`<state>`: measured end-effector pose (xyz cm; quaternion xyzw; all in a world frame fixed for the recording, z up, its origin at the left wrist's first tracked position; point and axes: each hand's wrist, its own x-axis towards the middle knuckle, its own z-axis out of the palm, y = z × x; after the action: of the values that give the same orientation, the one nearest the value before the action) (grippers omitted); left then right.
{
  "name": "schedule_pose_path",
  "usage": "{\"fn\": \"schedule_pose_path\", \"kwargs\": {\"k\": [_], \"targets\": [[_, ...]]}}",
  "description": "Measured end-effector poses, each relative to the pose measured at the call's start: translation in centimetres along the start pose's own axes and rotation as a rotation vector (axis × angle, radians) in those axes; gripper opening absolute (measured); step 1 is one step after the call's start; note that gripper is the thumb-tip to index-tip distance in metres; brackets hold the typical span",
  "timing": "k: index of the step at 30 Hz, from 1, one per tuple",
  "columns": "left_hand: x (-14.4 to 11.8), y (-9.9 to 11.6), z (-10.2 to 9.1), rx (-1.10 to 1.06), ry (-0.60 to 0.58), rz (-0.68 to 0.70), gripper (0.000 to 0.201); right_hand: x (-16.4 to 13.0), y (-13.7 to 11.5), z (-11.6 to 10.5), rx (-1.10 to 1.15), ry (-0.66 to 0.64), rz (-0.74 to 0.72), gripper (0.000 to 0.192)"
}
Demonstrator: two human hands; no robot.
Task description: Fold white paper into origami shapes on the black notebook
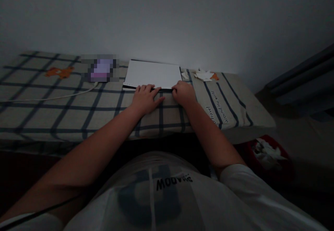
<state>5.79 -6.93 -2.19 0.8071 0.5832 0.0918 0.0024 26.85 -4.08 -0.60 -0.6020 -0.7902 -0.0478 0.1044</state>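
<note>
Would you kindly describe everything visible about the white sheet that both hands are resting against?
The white sheet is a flat, plain rectangle, paper or thin board by its look, with a row of tiny marks along its left edge and a dark edge beneath its near side. It lies on the checked tablecloth, close to the wall. The left hand lies flat at its near edge; the right hand curls at its near right corner.

A dim room in a home, by the look of it. A table (78, 112) draped in a checked cloth with orange cartoon prints stands pushed against a bare wall (167, 15). On the floor right of the table sits a red bin (273, 161) holding crumpled paper. Further right of the table hangs what seems a dark curtain (308, 77).
</note>
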Motion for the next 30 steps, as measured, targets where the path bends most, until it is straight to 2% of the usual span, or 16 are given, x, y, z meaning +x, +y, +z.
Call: {"fn": "schedule_pose_path", "kwargs": {"k": [8, 12, 19, 24, 30], "targets": [[0.1, -0.2, 0.3, 0.007, 0.001, 0.009, 0.071, -0.2, -0.9, 0.1, 0.042, -0.06, -0.212, 0.053], [0.2, -0.3, 0.5, 0.01, 0.018, 0.014, 0.071, -0.2, -1.0, 0.6, 0.064, -0.084, -0.2, 0.051], [-0.1, 0.3, -0.1, 0.024, 0.004, -0.004, 0.07, -0.4, -0.8, 1.0, 0.068, -0.047, -0.16, 0.051], [-0.6, 0.8, -0.7, 0.034, 0.013, -0.024, 0.068, -0.4, -0.8, 1.1, 0.068, -0.047, -0.201, 0.054], [-1.1, 1.1, -1.1, 0.071, 0.08, -0.066, 0.065, -0.4, -0.6, 1.1, 0.084, -0.058, -0.231, 0.057]]}}
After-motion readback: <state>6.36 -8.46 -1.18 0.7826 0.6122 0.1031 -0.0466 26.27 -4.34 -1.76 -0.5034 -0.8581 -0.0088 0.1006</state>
